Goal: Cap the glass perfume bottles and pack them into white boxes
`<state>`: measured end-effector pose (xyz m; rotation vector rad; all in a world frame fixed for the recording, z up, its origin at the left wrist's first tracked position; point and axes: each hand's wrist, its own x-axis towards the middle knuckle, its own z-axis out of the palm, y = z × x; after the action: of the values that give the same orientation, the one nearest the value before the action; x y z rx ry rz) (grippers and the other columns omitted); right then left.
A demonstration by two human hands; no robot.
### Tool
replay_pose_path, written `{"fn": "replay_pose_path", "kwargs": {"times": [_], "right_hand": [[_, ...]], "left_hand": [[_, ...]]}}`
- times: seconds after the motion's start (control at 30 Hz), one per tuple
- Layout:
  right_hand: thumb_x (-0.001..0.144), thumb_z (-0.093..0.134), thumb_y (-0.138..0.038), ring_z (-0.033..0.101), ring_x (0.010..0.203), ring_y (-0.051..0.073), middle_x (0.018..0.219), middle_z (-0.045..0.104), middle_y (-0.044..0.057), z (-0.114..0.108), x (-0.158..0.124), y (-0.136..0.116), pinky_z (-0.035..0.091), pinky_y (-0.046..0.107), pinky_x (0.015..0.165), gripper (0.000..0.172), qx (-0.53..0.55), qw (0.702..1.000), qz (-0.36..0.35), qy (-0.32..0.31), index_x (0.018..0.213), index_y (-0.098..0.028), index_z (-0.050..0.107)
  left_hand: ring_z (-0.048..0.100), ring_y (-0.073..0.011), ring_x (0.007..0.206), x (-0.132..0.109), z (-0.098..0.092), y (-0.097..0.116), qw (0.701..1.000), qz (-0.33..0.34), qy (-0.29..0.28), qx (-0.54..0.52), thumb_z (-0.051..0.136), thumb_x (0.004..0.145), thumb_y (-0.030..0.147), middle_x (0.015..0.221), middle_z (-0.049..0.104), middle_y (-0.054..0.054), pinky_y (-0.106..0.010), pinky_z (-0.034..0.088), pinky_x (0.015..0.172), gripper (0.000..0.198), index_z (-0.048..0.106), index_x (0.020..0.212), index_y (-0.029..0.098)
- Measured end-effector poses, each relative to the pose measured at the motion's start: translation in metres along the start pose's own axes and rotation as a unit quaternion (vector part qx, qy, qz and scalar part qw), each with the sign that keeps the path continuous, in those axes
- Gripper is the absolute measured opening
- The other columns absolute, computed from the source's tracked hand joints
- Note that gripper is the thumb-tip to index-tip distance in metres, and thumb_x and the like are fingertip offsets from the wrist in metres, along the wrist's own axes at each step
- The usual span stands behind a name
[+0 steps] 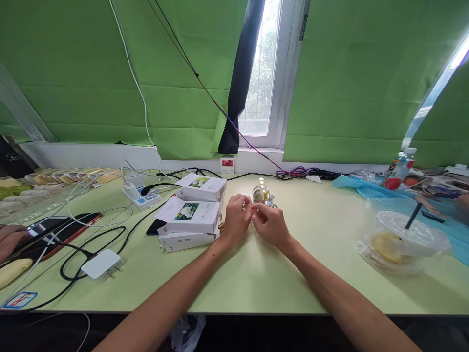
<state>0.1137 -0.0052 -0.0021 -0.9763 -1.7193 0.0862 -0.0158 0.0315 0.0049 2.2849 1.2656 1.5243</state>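
My left hand and my right hand meet just above the table, fingertips pinched together. A small shiny metallic bit shows at the left fingers, but what the two hands hold is mostly hidden. Right behind them stands a group of small glass bottles with gold and silver caps, partly covered by my right hand. Close to my left hand, white cartons printed with a white flower lie stacked. A gold-coloured piece pokes out between the cartons and my left wrist.
Left are a power strip, a white charger, tangled cables and another person's hand by a phone. A bagged lidded cup stands right, near blue plastic sheeting. A small white box sits at the back.
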Motion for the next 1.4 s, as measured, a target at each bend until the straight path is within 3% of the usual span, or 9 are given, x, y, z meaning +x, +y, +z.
{"fn": "replay_pose_path", "kwargs": {"times": [0.33, 0.57, 1.07, 1.4], "right_hand": [[0.084, 0.053, -0.02, 0.042, 0.045, 0.009, 0.051, 0.051, -0.005, 0.0009, -0.0004, 0.0005, 0.037, 0.021, 0.05, 0.017, 0.001, 1.0, 0.001, 0.001, 0.082, -0.019, 0.07], [0.086, 0.052, -0.021, 0.043, 0.045, 0.01, 0.052, 0.053, -0.005, -0.0007, 0.0004, -0.0002, 0.037, 0.022, 0.05, 0.017, -0.005, 1.0, 0.0, 0.0, 0.081, -0.019, 0.069], [0.085, 0.052, -0.021, 0.041, 0.045, 0.009, 0.051, 0.051, -0.005, -0.0005, -0.0001, 0.0002, 0.037, 0.022, 0.05, 0.018, -0.003, 1.0, 0.003, 0.0, 0.081, -0.019, 0.069], [0.084, 0.052, -0.021, 0.041, 0.045, 0.009, 0.052, 0.051, -0.005, -0.0011, 0.0, 0.0001, 0.037, 0.022, 0.051, 0.018, 0.003, 1.0, 0.004, -0.002, 0.082, -0.019, 0.069]], "left_hand": [[0.053, -0.0191, 0.079, 0.0026, -0.0008, -0.0005, 0.999, 0.016, -0.027, 0.036, 0.051, 0.09, 0.008, 0.081, 0.06, -0.002, -0.031, 0.04, 0.069, 0.019, 0.05, 0.076, 0.021], [0.055, -0.0184, 0.078, 0.0021, 0.0013, 0.0001, 1.0, -0.018, -0.005, 0.001, 0.052, 0.091, 0.012, 0.079, 0.061, -0.002, -0.031, 0.041, 0.069, 0.018, 0.05, 0.075, 0.021], [0.053, -0.0194, 0.078, 0.0022, -0.0007, 0.0008, 0.999, 0.007, -0.028, 0.033, 0.05, 0.09, 0.008, 0.078, 0.059, -0.003, -0.032, 0.04, 0.068, 0.021, 0.049, 0.073, 0.021], [0.057, -0.019, 0.08, 0.0009, 0.0022, -0.0004, 1.0, -0.008, -0.004, -0.003, 0.053, 0.091, 0.011, 0.082, 0.063, -0.003, -0.031, 0.043, 0.072, 0.016, 0.054, 0.077, 0.02]]}}
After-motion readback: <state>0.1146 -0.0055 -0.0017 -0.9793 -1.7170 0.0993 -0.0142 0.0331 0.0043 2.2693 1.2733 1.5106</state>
